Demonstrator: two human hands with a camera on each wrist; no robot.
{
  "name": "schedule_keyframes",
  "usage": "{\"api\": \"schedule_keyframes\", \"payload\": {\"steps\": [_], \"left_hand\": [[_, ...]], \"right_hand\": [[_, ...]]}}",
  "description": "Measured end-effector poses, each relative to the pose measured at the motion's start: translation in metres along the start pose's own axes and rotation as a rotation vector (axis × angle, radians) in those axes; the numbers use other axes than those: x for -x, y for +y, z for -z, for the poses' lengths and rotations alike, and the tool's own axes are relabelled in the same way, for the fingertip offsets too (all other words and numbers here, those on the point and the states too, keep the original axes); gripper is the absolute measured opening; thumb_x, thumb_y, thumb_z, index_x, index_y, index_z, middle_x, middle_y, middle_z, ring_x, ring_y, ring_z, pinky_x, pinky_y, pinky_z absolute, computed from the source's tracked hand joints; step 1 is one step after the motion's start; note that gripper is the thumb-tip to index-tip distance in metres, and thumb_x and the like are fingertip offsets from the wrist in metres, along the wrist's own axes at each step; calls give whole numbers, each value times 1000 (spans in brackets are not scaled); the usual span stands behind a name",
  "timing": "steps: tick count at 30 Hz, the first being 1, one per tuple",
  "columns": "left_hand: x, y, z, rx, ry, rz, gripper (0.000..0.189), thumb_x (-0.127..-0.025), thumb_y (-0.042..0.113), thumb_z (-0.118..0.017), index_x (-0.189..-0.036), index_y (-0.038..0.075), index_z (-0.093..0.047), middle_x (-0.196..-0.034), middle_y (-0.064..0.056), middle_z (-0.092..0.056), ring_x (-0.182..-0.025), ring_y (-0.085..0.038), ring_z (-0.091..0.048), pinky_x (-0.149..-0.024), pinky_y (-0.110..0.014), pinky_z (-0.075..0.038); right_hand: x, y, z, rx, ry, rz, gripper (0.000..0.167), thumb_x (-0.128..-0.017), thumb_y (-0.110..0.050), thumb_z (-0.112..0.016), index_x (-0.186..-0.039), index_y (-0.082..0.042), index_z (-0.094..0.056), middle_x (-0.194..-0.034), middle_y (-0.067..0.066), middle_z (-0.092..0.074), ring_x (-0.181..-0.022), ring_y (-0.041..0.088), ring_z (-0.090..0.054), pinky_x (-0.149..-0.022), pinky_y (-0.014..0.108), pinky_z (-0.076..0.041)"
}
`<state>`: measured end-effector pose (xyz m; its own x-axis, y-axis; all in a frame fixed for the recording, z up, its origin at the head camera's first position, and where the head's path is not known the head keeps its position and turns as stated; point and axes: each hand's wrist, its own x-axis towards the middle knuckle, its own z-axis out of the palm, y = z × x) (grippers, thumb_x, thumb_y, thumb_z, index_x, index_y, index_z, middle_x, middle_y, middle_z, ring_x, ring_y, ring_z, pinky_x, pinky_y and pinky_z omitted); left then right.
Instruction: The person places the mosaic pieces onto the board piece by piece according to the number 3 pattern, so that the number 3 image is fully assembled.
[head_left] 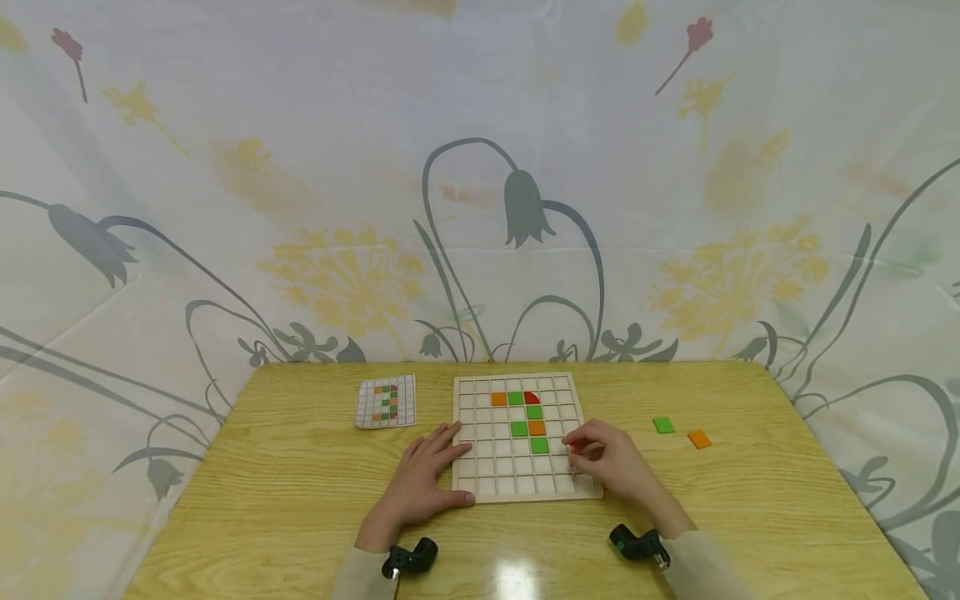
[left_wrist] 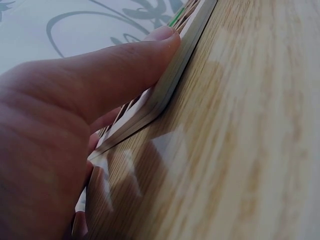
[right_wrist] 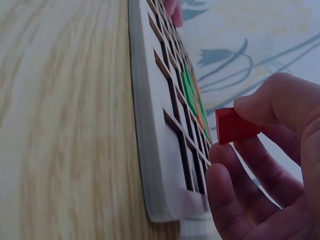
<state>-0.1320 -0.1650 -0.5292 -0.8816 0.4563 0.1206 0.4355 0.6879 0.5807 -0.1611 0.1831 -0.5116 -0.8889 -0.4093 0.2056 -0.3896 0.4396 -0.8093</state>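
A pale wooden grid board [head_left: 483, 485] lies on the table, with several green, orange and red tiles set in its cells. At its left edge rests my left hand [head_left: 422, 483], fingers spread over the rim and thumb on the near left corner. My right hand [head_left: 617, 463] is over the board's right side. Between thumb and fingers it pinches a small red tile [right_wrist: 236, 126], held above the cells. Among the placed tiles, a red rounded one [head_left: 532, 398] sits beside a green tile [head_left: 515, 398], and an orange tile [head_left: 499, 399] is left of that.
To the right of the board lie a loose green tile [head_left: 663, 425] and a loose orange tile [head_left: 699, 438]. A paper card [head_left: 363, 412] printed with a coloured grid pattern is at the back left. Behind the wooden table [head_left: 270, 475] hangs a flower-printed sheet [head_left: 480, 100].
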Motion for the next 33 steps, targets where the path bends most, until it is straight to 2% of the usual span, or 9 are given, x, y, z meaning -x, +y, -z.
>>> {"api": "schedule_keyframes", "payload": {"steps": [15, 20, 26, 33], "left_hand": [[0, 0, 0, -4, -3, 0, 75, -81, 55, -74, -144, 17, -56, -162, -5, -29, -150, -28, -19, -115, -61, -15], [0, 1, 1, 4, -4, 2, 74, -81, 53, -74, -143, 16, -57, -162, -6, -30, -150, -29, -19, -115, -61, -15], [0, 1, 1, 0, -7, 6, 74, -82, 53, -74, -143, 16, -56, -162, -6, -29, -150, -29, -19, -115, -61, -15], [-1, 0, 0, -4, -6, 8, 74, -82, 54, -74, -143, 17, -56, -162, -5, -29, -150, -28, -19, -115, -60, -16]], "right_hand": [[-7, -8, -20, -26, -51, 84, 11, -87, -3, -75, -98, -7, -73, -98, 0, -65, -91, 19, -67, -78, 29, -58], [-8, -10, -23, -15, -61, 97, 10, -87, -1, -74, -95, -8, -73, -97, -1, -64, -89, 16, -65, -77, 30, -58], [-9, -13, -24, 50, -57, 94, 10, -86, -3, -75, -90, -13, -74, -95, -7, -64, -85, 9, -61, -75, 27, -55], [-9, -12, -24, 77, -60, 83, 12, -87, -5, -76, -92, -15, -76, -96, -8, -67, -85, 7, -60, -75, 26, -52]]}}
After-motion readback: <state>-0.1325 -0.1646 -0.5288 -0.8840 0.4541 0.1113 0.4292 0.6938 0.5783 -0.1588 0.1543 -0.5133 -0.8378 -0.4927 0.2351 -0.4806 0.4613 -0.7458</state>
